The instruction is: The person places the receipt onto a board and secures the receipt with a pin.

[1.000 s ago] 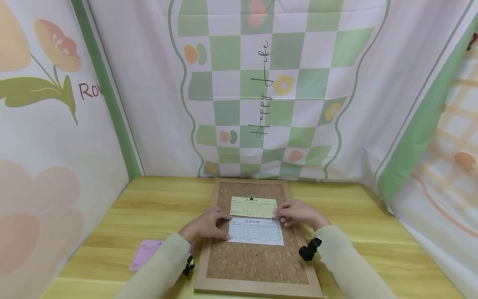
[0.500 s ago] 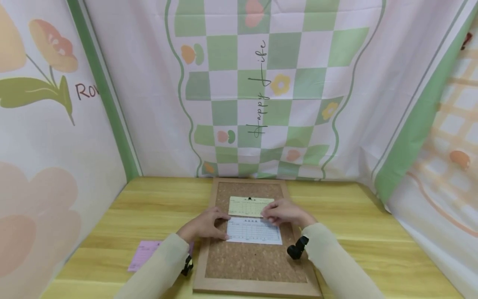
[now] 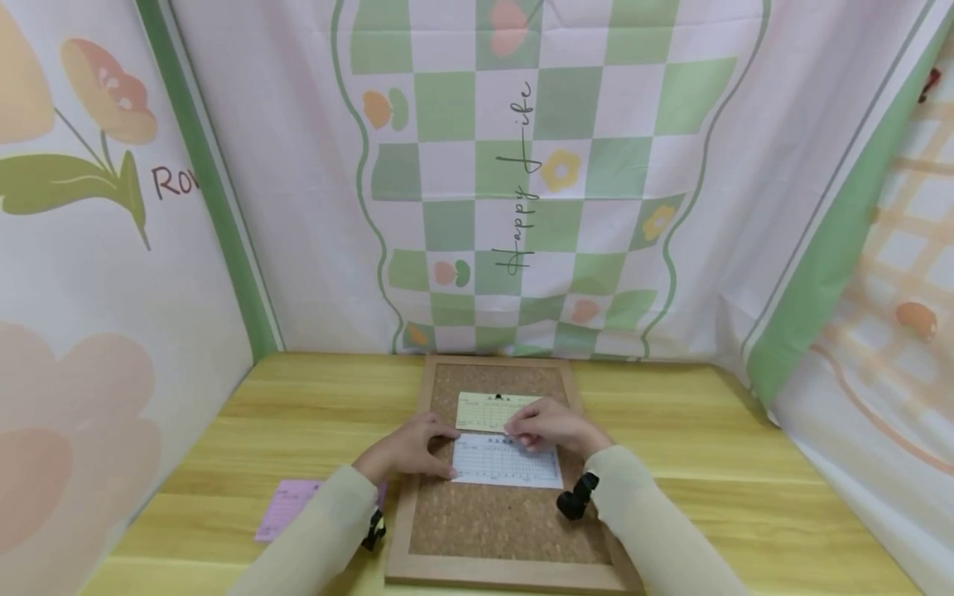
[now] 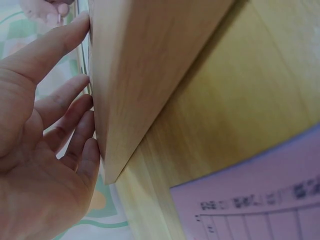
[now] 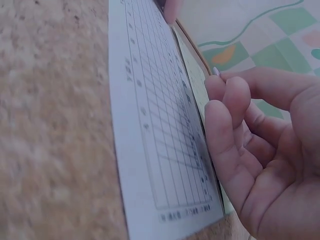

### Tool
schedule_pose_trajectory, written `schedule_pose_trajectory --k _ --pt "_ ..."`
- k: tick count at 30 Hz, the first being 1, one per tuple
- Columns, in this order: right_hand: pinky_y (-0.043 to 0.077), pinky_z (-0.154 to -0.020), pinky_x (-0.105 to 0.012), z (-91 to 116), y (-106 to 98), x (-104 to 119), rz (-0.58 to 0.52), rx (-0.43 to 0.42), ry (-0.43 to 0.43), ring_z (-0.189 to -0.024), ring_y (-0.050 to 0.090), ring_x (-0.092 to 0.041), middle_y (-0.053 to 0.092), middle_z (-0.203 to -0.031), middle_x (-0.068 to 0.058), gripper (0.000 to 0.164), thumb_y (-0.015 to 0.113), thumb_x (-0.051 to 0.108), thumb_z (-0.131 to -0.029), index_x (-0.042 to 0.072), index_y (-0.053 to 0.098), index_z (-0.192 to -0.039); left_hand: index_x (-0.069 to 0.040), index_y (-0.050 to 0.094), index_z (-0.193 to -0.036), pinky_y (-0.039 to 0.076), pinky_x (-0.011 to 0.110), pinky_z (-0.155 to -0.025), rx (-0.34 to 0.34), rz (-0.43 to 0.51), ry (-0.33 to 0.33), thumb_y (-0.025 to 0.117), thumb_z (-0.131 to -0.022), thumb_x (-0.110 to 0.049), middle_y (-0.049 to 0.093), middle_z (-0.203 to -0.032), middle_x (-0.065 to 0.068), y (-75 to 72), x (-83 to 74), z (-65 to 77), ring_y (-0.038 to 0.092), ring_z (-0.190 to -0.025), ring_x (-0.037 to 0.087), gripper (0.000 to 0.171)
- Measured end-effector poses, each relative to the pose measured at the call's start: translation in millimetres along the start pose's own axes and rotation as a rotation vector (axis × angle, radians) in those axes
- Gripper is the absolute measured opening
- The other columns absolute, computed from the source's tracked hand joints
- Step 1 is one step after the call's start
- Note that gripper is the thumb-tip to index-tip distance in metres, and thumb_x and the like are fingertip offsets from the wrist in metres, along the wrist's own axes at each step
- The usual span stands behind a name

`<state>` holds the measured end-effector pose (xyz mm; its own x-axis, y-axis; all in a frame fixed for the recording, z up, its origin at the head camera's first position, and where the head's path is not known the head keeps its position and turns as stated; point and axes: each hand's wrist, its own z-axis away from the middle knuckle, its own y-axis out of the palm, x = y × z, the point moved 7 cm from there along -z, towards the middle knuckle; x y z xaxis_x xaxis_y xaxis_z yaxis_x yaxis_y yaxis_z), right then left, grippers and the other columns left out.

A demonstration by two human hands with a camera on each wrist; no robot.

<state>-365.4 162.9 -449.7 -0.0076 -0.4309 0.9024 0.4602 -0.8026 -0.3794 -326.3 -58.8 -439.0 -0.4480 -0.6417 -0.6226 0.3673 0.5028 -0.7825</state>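
A white printed slip (image 3: 503, 465) lies on a wood-framed corkboard (image 3: 514, 530), just below a pale yellow slip (image 3: 477, 411) with a black pin (image 3: 498, 396) at its top edge. My left hand (image 3: 410, 449) rests over the board's left side, thumb and forefinger spread to touch the white slip's left edge. In the left wrist view its other fingers lie loosely against the frame. Over the top middle of the white slip, my right hand (image 3: 555, 426) pinches a tiny pin (image 4: 59, 19), mostly hidden by the fingertips (image 5: 235, 97).
A pink printed slip (image 3: 286, 507) lies on the wooden table (image 3: 313, 397) left of the board, partly under the left sleeve (image 3: 320, 530). Behind the table hangs a green-and-white checked curtain (image 3: 514, 165).
My right hand has moved left, from the slips' right edges to the top middle of the white slip. The left hand has stayed at the white slip's left edge.
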Motion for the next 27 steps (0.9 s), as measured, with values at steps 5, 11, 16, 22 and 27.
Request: schedule_pose_trajectory --k 5,11,16,22,27 --pt "0.054 -0.062 -0.026 -4 4 0 -0.014 0.010 0.006 -0.068 0.060 -0.010 0.070 -0.085 -0.008 0.022 0.067 0.014 -0.097 -0.002 0.072 -0.111 -0.007 0.063 -0.134 0.040 0.050 -0.103 -0.001 0.001 -0.005 0.086 -0.082 -0.028 0.052 -0.126 0.008 -0.1 0.2 -0.2 0.047 -0.120 0.029 0.061" --pt "0.054 -0.061 -0.026 -10 7 -4 -0.007 -0.013 0.043 -0.067 0.060 -0.011 0.071 -0.086 -0.008 0.019 0.068 0.013 -0.096 -0.001 0.074 -0.108 -0.007 0.063 -0.134 0.040 0.050 -0.103 -0.004 0.009 -0.003 0.086 -0.081 -0.028 0.052 -0.125 0.007 0.1 1.4 -1.0 0.048 -0.119 0.028 0.061" --pt "0.054 -0.060 -0.025 -10 9 -1 0.010 -0.020 0.051 -0.067 0.060 -0.011 0.070 -0.084 -0.007 0.018 0.067 0.011 -0.096 -0.002 0.073 -0.106 -0.007 0.064 -0.133 0.040 0.049 -0.103 -0.007 0.006 -0.005 0.087 -0.081 -0.028 0.053 -0.124 0.006 0.2 1.6 -0.8 0.048 -0.118 0.028 0.061" --pt "0.054 -0.060 -0.026 -5 11 5 0.051 -0.040 0.059 -0.066 0.059 -0.012 0.069 -0.083 -0.007 0.016 0.067 0.011 -0.096 -0.002 0.074 -0.103 -0.007 0.064 -0.133 0.040 0.049 -0.102 -0.009 0.001 -0.001 0.087 -0.080 -0.028 0.052 -0.124 0.007 0.4 1.7 -1.0 0.048 -0.116 0.027 0.061" --pt "0.054 -0.060 -0.026 -4 11 6 0.069 -0.062 0.074 -0.066 0.059 -0.012 0.069 -0.083 -0.007 0.015 0.066 0.010 -0.096 -0.001 0.074 -0.102 -0.008 0.064 -0.133 0.040 0.049 -0.101 -0.009 0.003 -0.003 0.087 -0.080 -0.028 0.052 -0.124 0.007 0.9 2.9 -1.6 0.048 -0.115 0.026 0.061"
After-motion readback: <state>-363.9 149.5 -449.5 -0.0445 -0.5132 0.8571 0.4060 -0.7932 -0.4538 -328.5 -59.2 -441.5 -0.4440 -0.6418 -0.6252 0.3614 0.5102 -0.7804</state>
